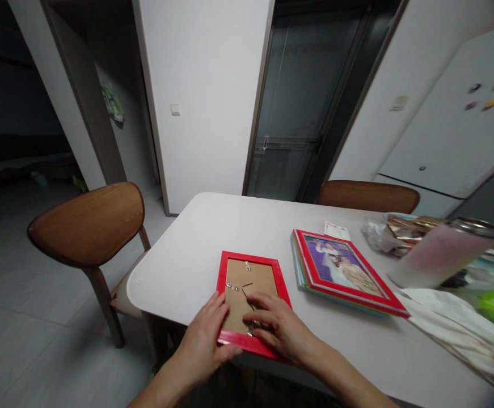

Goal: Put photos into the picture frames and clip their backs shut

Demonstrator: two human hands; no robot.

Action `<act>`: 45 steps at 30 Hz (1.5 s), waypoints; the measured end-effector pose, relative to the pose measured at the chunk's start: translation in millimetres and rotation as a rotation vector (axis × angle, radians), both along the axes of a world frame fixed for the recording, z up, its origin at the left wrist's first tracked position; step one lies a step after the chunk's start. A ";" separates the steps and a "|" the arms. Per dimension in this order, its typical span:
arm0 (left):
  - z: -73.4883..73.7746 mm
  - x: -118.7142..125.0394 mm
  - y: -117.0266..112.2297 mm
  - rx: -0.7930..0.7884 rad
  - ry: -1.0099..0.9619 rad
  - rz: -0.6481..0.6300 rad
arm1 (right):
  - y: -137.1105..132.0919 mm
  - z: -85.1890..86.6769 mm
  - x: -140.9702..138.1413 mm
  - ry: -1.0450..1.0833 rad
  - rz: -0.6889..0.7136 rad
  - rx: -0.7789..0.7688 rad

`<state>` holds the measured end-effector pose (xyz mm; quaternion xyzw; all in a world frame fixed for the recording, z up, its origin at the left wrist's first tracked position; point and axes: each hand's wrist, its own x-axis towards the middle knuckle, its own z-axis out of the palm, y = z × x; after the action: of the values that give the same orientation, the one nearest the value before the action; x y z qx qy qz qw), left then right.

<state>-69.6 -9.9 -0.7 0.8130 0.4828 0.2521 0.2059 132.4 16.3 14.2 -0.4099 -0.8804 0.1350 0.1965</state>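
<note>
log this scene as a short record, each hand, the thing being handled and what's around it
left hand: touching the red frame at its near left corner
right hand: fingers bent over the near clip
red frame: back up, on the white table
backing board: brown
to its right: stack of frames, bottle, white cloth

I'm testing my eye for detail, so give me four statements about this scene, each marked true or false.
1. The red rectangular picture frame lies with its flat brown backing board facing up. True.
2. The bare left hand is at the red frame's far right corner. False: that hand is at the near left corner.
3. The bare right hand extends over the backing board. True.
4. The multicoloured frame stack lies left of the red frame. False: the stack lies right.
</note>
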 end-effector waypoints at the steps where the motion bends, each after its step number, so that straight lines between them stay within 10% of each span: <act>1: 3.6 1.1 2.9 -0.016 0.022 -0.050 | 0.0 0.6 -2.4 -0.004 0.012 -0.002; 22: 15.9 1.2 8.4 -0.060 0.065 -0.118 | 37.9 2.5 17.9 -0.209 -0.429 0.077; 34: 14.3 2.9 8.1 -0.055 0.061 -0.114 | 58.6 -6.3 -63.5 -0.102 -0.356 0.073; 45: 4.4 -0.7 10.1 -0.079 0.050 -0.135 | 85.0 -14.2 -25.7 -0.148 -0.586 0.069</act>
<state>-70.3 0.2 3.7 0.8410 0.4415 0.1979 0.2422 106.7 101.3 0.0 -0.6481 -0.7407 0.0122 0.1764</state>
